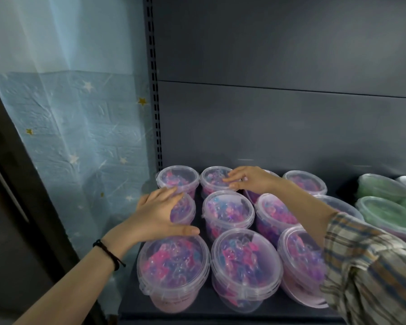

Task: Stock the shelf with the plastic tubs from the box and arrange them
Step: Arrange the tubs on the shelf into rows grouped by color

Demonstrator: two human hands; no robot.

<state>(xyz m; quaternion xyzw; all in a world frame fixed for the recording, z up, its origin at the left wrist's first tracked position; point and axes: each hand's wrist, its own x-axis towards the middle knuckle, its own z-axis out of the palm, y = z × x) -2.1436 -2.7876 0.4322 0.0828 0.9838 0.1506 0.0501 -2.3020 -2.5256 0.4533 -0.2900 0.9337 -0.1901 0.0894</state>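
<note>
My left hand (159, 212) lies spread over the left tub (186, 211), just left of the centre tub (227, 212) on the shelf (197, 311). My right hand (246, 179) rests, fingers straight, on the back tub (212, 178) just behind the centre tub.

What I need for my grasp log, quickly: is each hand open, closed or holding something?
Left hand: open, spread over the middle-row left tub.
Right hand: open, straight fingers touching a back-row tub.
</note>
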